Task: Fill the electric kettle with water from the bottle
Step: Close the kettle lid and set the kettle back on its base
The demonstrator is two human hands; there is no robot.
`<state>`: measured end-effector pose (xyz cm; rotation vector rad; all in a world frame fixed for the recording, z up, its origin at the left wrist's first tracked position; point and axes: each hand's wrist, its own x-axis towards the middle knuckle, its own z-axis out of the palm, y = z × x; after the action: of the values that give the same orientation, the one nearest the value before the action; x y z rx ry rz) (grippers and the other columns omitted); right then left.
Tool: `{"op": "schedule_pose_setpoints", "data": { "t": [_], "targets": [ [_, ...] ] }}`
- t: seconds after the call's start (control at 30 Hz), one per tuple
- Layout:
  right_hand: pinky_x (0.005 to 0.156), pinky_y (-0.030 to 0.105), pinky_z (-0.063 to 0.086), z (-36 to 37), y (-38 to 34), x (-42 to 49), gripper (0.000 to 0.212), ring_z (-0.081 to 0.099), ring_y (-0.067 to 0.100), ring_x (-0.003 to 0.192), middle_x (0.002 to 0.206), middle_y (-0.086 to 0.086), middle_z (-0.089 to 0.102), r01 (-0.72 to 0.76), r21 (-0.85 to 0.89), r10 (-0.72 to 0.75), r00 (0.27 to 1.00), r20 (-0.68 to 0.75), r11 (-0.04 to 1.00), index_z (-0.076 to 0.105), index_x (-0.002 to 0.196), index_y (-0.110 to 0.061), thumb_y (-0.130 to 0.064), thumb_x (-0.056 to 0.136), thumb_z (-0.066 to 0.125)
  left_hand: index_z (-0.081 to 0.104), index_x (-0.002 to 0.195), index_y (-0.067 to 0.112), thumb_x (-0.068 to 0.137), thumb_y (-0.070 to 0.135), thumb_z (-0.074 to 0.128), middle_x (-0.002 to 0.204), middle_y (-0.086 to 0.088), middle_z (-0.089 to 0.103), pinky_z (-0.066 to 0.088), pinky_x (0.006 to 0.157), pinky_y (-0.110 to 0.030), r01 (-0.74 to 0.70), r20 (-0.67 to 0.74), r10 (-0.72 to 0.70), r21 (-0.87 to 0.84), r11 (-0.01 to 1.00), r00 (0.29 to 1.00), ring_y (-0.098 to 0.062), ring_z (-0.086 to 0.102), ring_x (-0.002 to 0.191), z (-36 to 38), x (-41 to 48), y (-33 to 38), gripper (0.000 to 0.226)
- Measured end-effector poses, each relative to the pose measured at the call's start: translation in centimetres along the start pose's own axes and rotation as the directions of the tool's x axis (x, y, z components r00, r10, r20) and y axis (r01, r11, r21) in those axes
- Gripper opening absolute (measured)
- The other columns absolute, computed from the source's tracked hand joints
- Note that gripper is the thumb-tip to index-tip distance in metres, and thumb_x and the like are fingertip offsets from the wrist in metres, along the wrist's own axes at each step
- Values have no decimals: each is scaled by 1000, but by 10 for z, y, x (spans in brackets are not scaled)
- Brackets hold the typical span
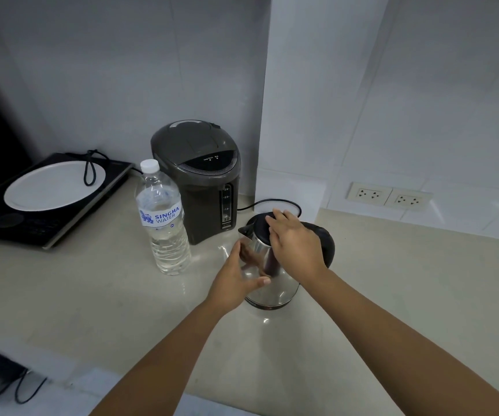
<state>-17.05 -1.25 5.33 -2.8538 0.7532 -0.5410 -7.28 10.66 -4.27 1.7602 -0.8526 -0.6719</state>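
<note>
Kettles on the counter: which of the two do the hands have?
The steel kettle with the black lid: left hand on its side, right hand on the lid. The dark grey thermo pot behind stands untouched.

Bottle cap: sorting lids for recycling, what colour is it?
White, on the bottle cap in the head view.

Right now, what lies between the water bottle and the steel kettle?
In the head view, only bare countertop separates the water bottle from the steel kettle; the left hand touches the kettle's side.

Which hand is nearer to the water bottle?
Left. The left hand holds the side of the kettle facing the water bottle; the right hand rests on the lid, farther away.
</note>
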Motion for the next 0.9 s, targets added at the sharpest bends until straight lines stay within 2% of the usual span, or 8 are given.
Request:
{"op": "schedule_pose_setpoints", "data": {
  "t": [0.17, 0.27, 0.37, 0.5, 0.6, 0.73, 0.8, 0.9],
  "targets": [
    [118, 34, 24, 6, 9, -6, 47, 26, 21, 149, 158, -1, 37, 43, 102, -47, 998, 32, 994, 45, 148, -21, -37, 104, 43, 35, 139, 37, 64, 42, 86, 123, 19, 58, 47, 105, -38, -9, -4, 9, 7, 1000, 1000, -1, 55, 120, 0, -2, 2, 91],
    [121, 39, 12, 9, 19, -7, 60, 24, 21, 149, 159, -5, 34, 81, 106, -87, 995, 51, 991, 39, 150, -28, -52, 96, 51, 36, 137, 39, 65, 39, 86, 122, 16, 59, 47, 104, -35, -5, 16, 5, -7, 1000, 1000, 4, 55, 119, -2, -3, 5, 87],
    [123, 41, 6, 10, 22, -4, 66, 29, 17, 146, 156, -8, 38, 15, 166, -18, 1000, 17, 986, 40, 149, -31, -56, 90, 57, 37, 131, 43, 66, 36, 86, 122, 15, 58, 46, 102, -30, 6, 27, -6, -6, 1000, 1000, 7, 55, 116, -3, -4, 7, 81],
    [123, 44, 12, 13, 25, -12, 76, 30, 20, 145, 156, -4, 38, -72, 233, 92, 993, -75, 970, 44, 147, -27, -68, 83, 52, 33, 140, 41, 61, 42, 87, 126, 21, 56, 44, 107, -37, 37, 43, -36, -29, 999, 998, 0, 52, 125, -3, -3, 6, 96],
    [121, 46, 18, 13, 38, -27, 87, 14, 21, 149, 163, -4, 23, -221, 380, 268, 961, -74, 898, 35, 151, -30, -70, 78, 59, 31, 143, 37, 62, 37, 88, 125, 20, 56, 43, 108, -38, 52, 36, -51, -20, 998, 998, -4, 52, 126, -4, -2, 6, 98],
    [121, 49, 19, 17, 58, -44, 99, 2, 18, 150, 165, -5, 9, -411, 563, 456, 887, 67, 717, 19, 155, -34, -61, 76, 71, 31, 135, 32, 69, 22, 87, 118, 20, 50, 43, 99, -21, 61, 41, -61, 3, 998, 997, 1, 50, 120, -6, 2, 9, 87],
    [120, 50, 21, 23, 63, -49, 105, 10, 22, 150, 164, -4, 12, -456, 638, 492, 860, 135, 621, 16, 155, -39, -64, 72, 74, 24, 132, 37, 71, 17, 86, 119, 22, 48, 38, 93, -13, 68, 77, -68, -1, 998, 995, 4, 48, 118, -8, 3, 10, 89],
    [118, 43, 30, 30, 65, -51, 105, 31, 11, 141, 157, -5, 26, -415, 754, 495, 858, 138, 509, 20, 154, -38, -55, 70, 81, 22, 141, 36, 68, 20, 87, 124, 13, 52, 41, 107, -30, 83, 96, -81, -15, 996, 992, -13, 49, 128, -9, 9, 9, 99]
  ]
}}
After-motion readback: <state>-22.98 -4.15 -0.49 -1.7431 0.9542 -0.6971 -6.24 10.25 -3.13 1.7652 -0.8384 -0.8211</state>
